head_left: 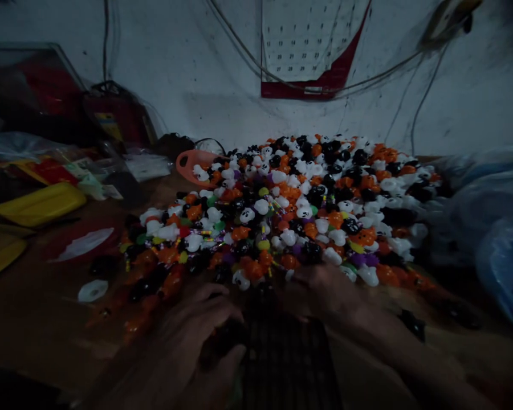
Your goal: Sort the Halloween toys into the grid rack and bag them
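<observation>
A large heap of small white, black and orange plastic figures covers the table, some with faces. My left hand is at the lower centre-left, its fingers curled round a small dark object that is too dim to name. At the heap's front edge is my right hand, blurred, with its fingertips among the figures; whether it holds one is not visible. Between and below the hands lies a dark gridded tray.
On the left are a yellow tray, a red dish and plastic packets. An orange basket stands behind the heap. Clear and blue plastic bags fill the right side. A calendar and cables hang on the wall.
</observation>
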`<state>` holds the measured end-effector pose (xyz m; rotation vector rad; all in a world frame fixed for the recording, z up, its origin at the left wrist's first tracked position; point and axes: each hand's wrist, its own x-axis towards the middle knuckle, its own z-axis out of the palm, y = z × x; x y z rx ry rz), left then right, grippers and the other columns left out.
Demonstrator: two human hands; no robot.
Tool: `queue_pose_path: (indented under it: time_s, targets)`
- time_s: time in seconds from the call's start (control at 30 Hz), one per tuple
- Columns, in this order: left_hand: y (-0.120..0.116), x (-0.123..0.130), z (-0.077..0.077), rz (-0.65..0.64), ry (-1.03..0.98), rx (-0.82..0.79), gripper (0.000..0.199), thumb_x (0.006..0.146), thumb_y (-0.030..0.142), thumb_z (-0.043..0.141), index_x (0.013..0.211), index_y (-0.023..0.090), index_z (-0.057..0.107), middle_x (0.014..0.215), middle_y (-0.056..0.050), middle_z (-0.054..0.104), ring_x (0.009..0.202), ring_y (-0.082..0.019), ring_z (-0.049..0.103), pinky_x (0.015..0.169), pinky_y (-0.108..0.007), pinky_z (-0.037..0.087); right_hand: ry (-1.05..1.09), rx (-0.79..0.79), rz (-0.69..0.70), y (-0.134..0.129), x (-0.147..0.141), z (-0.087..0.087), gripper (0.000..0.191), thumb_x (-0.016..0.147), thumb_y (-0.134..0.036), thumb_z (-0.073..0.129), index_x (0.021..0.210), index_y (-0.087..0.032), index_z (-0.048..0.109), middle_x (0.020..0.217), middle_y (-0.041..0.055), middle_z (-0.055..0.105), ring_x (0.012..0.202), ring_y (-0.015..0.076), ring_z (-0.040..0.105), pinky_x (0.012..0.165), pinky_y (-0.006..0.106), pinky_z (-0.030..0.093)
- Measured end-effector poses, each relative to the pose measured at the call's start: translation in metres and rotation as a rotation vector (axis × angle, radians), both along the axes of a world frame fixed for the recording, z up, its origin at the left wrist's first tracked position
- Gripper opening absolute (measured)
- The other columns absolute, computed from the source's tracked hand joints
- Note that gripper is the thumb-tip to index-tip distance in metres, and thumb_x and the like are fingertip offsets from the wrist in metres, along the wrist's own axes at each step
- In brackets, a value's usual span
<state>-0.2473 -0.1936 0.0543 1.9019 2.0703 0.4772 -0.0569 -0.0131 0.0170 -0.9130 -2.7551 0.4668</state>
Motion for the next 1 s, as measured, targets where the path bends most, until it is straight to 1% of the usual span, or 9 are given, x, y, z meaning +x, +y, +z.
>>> queue_pose_path:
  time_s: [0.2,0.3,0.4,0.47,0.63,0.73,0.9,0.93,1.0]
  targets:
    - [0.002,-0.004,-0.011,0.003,-0.035,0.025,0.023,0.077,0.029,0.055,0.099,0.029,0.061,0.124,-0.002,0.057,0.117,-0.023,0.053,0.094,-0.036,0.047,-0.027,0.283,-0.098,0.043,-0.064,0.024,0.02,0.087,-0.017,0.047,0.091,-0.018,0.066,0.081,0.0076,0.066,0.066,0.0156,0.059,0.057,0.025,0.036]
    - [0.004,-0.005,-0.014,-0.019,-0.033,0.064,0.024,0.073,0.025,0.056,0.095,0.029,0.062,0.117,-0.001,0.061,0.112,-0.023,0.056,0.088,-0.034,0.049,-0.037,0.36,0.045,0.055,-0.08,0.029,0.03,0.082,-0.009,0.046,0.102,-0.021,0.064,0.104,0.0067,0.062,0.077,0.0153,0.058,0.057,0.025,0.033]
    - [0.004,-0.007,-0.015,-0.033,-0.037,0.031,0.024,0.072,0.022,0.056,0.095,0.03,0.063,0.116,-0.001,0.061,0.112,-0.023,0.055,0.088,-0.033,0.049,-0.149,0.37,0.32,0.071,-0.086,0.025,0.033,0.081,-0.006,0.046,0.102,-0.021,0.067,0.109,0.0066,0.058,0.081,0.0151,0.056,0.057,0.025,0.03]
    - [0.002,-0.008,-0.014,-0.01,-0.039,0.021,0.025,0.074,0.024,0.056,0.098,0.029,0.062,0.12,-0.002,0.059,0.114,-0.023,0.054,0.092,-0.034,0.047,-0.168,0.363,0.41,0.082,-0.086,0.02,0.03,0.085,-0.01,0.045,0.101,-0.021,0.068,0.108,0.0071,0.056,0.081,0.0149,0.054,0.056,0.025,0.029]
    - [-0.001,-0.005,-0.006,0.006,-0.04,-0.007,0.022,0.081,0.032,0.053,0.101,0.03,0.061,0.123,-0.002,0.056,0.117,-0.023,0.052,0.094,-0.037,0.046,0.004,0.392,0.357,0.092,-0.055,0.023,0.03,0.092,-0.016,0.041,0.107,-0.017,0.066,0.112,0.0108,0.056,0.088,0.0173,0.054,0.064,0.025,0.036]
    - [0.0,-0.005,0.004,-0.05,-0.058,-0.029,0.02,0.083,0.035,0.052,0.099,0.027,0.061,0.118,-0.003,0.056,0.11,-0.021,0.054,0.092,-0.036,0.047,0.161,0.156,0.283,0.051,-0.017,0.024,0.025,0.092,-0.022,0.044,0.1,-0.014,0.066,0.103,0.0098,0.06,0.084,0.0172,0.056,0.069,0.027,0.041]
    - [0.002,-0.006,0.012,-0.074,-0.069,-0.03,0.027,0.086,0.043,0.051,0.105,0.027,0.061,0.122,-0.004,0.053,0.103,-0.02,0.057,0.076,-0.027,0.051,0.287,-0.859,0.251,-0.06,0.019,-0.006,0.019,0.092,-0.029,0.049,0.095,-0.018,0.064,0.083,0.001,0.066,0.071,0.0129,0.06,0.061,0.022,0.048]
    - [0.003,-0.006,0.013,-0.077,-0.072,-0.033,0.028,0.086,0.043,0.051,0.105,0.026,0.061,0.122,-0.004,0.053,0.105,-0.021,0.056,0.074,-0.027,0.051,0.302,-0.95,0.23,-0.071,0.018,-0.012,0.016,0.09,-0.028,0.051,0.091,-0.018,0.064,0.08,-0.0001,0.065,0.067,0.012,0.06,0.059,0.022,0.047]
    - [0.004,-0.005,0.014,-0.086,-0.085,-0.05,0.028,0.087,0.042,0.05,0.105,0.024,0.061,0.121,-0.006,0.054,0.108,-0.022,0.054,0.075,-0.028,0.052,0.341,-0.937,0.192,-0.076,0.015,-0.018,0.012,0.087,-0.022,0.053,0.087,-0.019,0.064,0.078,-0.0015,0.065,0.065,0.0112,0.059,0.059,0.022,0.047]
